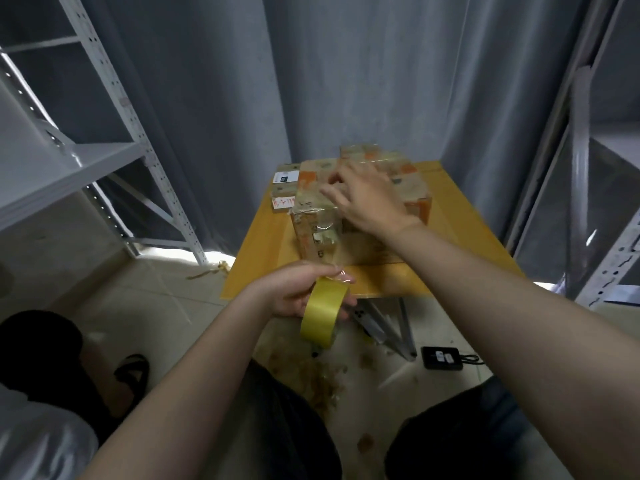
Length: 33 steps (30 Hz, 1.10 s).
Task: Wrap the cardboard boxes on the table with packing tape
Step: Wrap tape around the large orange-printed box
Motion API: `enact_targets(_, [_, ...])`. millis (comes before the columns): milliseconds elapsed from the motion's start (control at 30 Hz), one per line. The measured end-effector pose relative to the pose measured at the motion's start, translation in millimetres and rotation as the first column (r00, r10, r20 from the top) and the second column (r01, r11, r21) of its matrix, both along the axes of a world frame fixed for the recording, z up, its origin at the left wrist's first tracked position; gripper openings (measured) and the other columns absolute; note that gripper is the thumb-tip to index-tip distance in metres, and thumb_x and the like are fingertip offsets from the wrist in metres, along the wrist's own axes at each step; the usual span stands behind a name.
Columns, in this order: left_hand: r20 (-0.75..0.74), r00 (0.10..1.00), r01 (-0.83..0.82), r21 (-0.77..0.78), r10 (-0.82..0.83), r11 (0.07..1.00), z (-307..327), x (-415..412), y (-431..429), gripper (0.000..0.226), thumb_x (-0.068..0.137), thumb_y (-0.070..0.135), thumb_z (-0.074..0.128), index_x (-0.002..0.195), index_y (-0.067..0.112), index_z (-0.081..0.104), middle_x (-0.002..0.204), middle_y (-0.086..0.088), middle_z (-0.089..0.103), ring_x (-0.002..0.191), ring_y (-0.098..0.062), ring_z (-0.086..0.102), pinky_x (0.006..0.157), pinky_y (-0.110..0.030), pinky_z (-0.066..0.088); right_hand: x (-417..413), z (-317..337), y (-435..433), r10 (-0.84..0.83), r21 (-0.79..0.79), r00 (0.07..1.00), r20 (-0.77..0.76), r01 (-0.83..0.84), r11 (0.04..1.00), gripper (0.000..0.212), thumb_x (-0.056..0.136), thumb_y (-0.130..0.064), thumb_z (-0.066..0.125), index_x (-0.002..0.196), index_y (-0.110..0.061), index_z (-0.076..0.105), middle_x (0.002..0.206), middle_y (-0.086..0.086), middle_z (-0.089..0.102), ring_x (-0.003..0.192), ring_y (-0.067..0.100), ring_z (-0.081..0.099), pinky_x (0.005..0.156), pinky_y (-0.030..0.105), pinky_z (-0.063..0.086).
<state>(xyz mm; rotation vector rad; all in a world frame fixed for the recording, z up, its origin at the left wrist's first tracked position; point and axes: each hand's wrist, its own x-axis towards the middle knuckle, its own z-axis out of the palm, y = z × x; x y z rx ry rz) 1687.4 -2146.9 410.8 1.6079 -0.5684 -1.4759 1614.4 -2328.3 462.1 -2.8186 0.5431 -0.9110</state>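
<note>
Your left hand [294,294] has its grip curled round the tape roll [323,311], thumb on top and fingers tucked underneath. It's holding the roll on edge, a bit tilted, just off the near edge of the worktop [256,268]. A strip of tape [332,252] runs from the roll up the front face of the cardboard box [311,233], shiny and wrinkled where it's stuck down.

Your right hand [369,199] rests on top of that box with the fingers spread. It's motion-blurred, so I can't really say which fingers are on the tape.

The box sits about mid-worktop. Another box [374,155] is right behind it, and a couple of smaller boxes [284,188] sit against its left side, one with a white label and one with red scribble.

Off the worktop there's a grey metal shelf [86,161] to your left and a grey curtain [346,81] behind. Crumpled tape scraps [322,379] lie on the floor between your knees, and a black gadget [442,357] with a cable is near the worktop leg.
</note>
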Motion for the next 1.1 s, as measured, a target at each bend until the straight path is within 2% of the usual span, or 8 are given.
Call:
enact_targets(200, [0.005, 0.999, 0.040, 0.016, -0.040, 0.999, -6.3, 20.0, 9.7, 0.037, 0.106, 0.039, 0.056, 0.127, 0.011, 0.068, 0.121, -0.022, 0.074, 0.098, -0.034, 0.075, 0.098, -0.046, 0.057, 47.2, -9.0, 0.7, -0.078, -0.388, 0.955, -0.287, -0.041, 0.921, 0.093, 0.085, -0.088, 0.041, 0.139, -0.013, 0.047, 0.143, 0.010, 0.052, 0.129, 0.033, 0.047, 0.100, 0.045, 0.041])
enact_targets(367, [-0.026, 0.997, 0.076, 0.003, -0.076, 0.997, -11.1, 23.5, 6.7, 0.040, 0.104, 0.040, 0.057, 0.128, 0.010, 0.070, 0.122, -0.022, 0.073, 0.093, -0.033, 0.075, 0.088, -0.042, 0.060, 51.0, -29.3, -2.1, -0.099, -0.558, 0.969, -0.228, -0.047, 0.828, 0.099, 0.078, -0.089, 0.049, 0.136, -0.009, 0.046, 0.133, 0.012, 0.054, 0.118, 0.033, 0.053, 0.087, 0.043, 0.044])
enact_targets(567, [-0.083, 0.991, 0.103, -0.026, -0.104, 0.994, -14.8, 16.0, -0.9, 0.039, 0.106, 0.036, 0.056, 0.126, 0.005, 0.070, 0.122, -0.028, 0.070, 0.088, -0.036, 0.074, 0.083, -0.042, 0.061, 41.6, -55.5, -3.4, -0.087, -0.775, 0.986, -0.143, -0.057, 0.630, 0.104, 0.065, -0.083, 0.070, 0.141, -0.018, 0.040, 0.131, 0.008, 0.053, 0.101, 0.026, 0.052, 0.078, 0.039, 0.042])
enact_targets(733, [-0.074, 0.990, 0.122, -0.019, -0.123, 0.992, -16.7, 8.7, -4.9, 0.038, 0.107, 0.036, 0.054, 0.127, 0.007, 0.069, 0.119, -0.025, 0.071, 0.088, -0.034, 0.074, 0.082, -0.040, 0.060, 36.2, -63.6, -3.3, -0.113, -0.792, 0.981, -0.160, -0.059, 0.608, 0.106, 0.071, -0.082, 0.066, 0.151, -0.022, 0.030, 0.134, 0.008, 0.053, 0.101, 0.025, 0.054, 0.080, 0.039, 0.043])
enact_targets(833, [-0.042, 0.995, 0.093, -0.051, -0.095, 0.994, -16.3, 6.8, -3.6, 0.031, 0.106, 0.034, 0.056, 0.121, 0.012, 0.074, 0.118, -0.023, 0.073, 0.090, -0.035, 0.074, 0.086, -0.043, 0.060, 34.5, -55.1, 4.7, 0.014, -0.658, 0.996, -0.084, -0.066, 0.750, 0.077, 0.086, -0.065, 0.064, 0.141, -0.015, 0.045, 0.130, 0.013, 0.057, 0.103, 0.031, 0.057, 0.079, 0.041, 0.045])
enact_targets(967, [0.022, 1.000, -0.010, -0.171, 0.014, 0.985, -15.6, 5.5, 2.4, 0.023, 0.104, 0.027, 0.060, 0.117, 0.023, 0.078, 0.117, -0.021, 0.075, 0.093, -0.036, 0.076, 0.079, -0.041, 0.062, 26.3, -31.4, 15.4, 0.101, -0.084, 0.987, 0.123, -0.091, 0.992, 0.037, 0.097, -0.029, 0.059, 0.132, -0.014, 0.057, 0.129, 0.009, 0.056, 0.117, 0.030, 0.054, 0.090, 0.045, 0.036])
enact_targets(1033, [0.034, 0.993, -0.104, -0.247, 0.116, 0.963, -14.3, 5.5, 4.4, 0.022, 0.103, 0.022, 0.061, 0.118, 0.024, 0.078, 0.116, -0.018, 0.076, 0.093, -0.038, 0.077, 0.073, -0.040, 0.064, 17.3, -15.2, 18.8, 0.087, 0.226, 0.957, 0.278, -0.153, 0.962, 0.025, 0.099, -0.026, 0.062, 0.122, -0.017, 0.063, 0.118, -0.001, 0.059, 0.106, 0.019, 0.059, 0.092, 0.040, 0.041])
enact_targets(1100, [0.039, 0.981, -0.170, -0.305, 0.191, 0.937, -11.6, 4.6, 6.8, 0.024, 0.104, 0.019, 0.060, 0.121, 0.023, 0.076, 0.115, -0.017, 0.077, 0.092, -0.040, 0.077, 0.075, -0.042, 0.065, 6.2, -0.8, 23.4, 0.093, 0.466, 0.922, 0.376, -0.275, 0.841, 0.019, 0.098, -0.029, 0.068, 0.113, -0.016, 0.069, 0.109, -0.001, 0.066, 0.092, 0.015, 0.062, 0.085, 0.028, 0.049])
